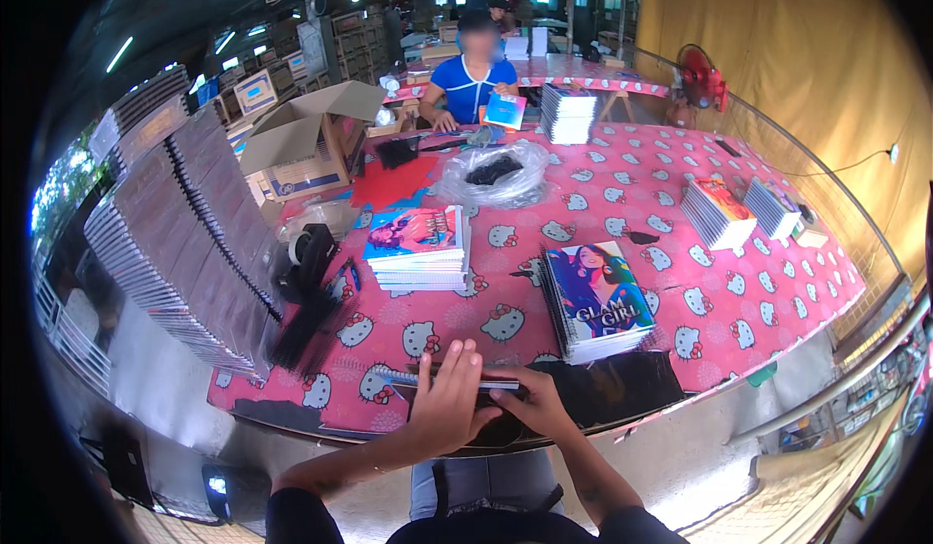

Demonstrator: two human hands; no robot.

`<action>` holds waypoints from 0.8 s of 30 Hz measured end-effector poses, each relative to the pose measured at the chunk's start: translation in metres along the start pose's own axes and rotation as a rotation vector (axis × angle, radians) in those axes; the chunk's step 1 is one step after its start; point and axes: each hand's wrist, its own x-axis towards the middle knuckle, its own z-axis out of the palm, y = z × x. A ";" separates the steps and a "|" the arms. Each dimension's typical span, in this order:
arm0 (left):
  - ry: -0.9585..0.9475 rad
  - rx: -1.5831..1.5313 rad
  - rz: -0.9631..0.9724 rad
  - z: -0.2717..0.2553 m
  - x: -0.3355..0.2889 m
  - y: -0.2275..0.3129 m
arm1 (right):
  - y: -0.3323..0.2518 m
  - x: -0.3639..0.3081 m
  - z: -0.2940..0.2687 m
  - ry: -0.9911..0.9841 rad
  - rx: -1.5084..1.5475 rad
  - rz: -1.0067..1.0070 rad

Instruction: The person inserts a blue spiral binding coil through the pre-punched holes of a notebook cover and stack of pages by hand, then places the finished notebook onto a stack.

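Observation:
At the near edge of the table a thin spiral notebook [398, 378] stands nearly edge-on between my hands. My left hand [449, 398] lies flat against it with the fingers stretched out. My right hand [535, 403] grips its right end, thumb on the near side and the other fingers partly hidden behind it. Just beyond my right hand is a stack of spiral notebooks [601, 296] with a colourful illustrated cover. Farther left sits another stack of notebooks [418, 248], its cover pink and blue.
Tall stacks of notebooks [185, 243] rise at the left, beside black binding combs [313, 325] and a tape dispenser [309, 253]. An open carton [301, 146], a clear plastic bag [496, 173] and more notebook stacks [717, 214] stand farther off. Across the table a co-worker [471, 87] holds a notebook.

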 end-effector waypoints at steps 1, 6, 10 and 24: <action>0.018 -0.040 0.033 -0.002 0.003 -0.007 | -0.003 0.000 0.001 0.014 0.008 -0.050; 0.057 -0.207 0.134 -0.006 0.009 -0.038 | 0.009 -0.001 0.002 -0.031 -0.013 -0.058; -0.080 -0.157 0.107 -0.008 0.012 -0.039 | 0.011 -0.002 0.006 0.003 0.028 0.009; -0.176 -0.541 -0.005 -0.048 0.036 -0.043 | -0.012 0.009 -0.001 -0.069 -0.055 -0.043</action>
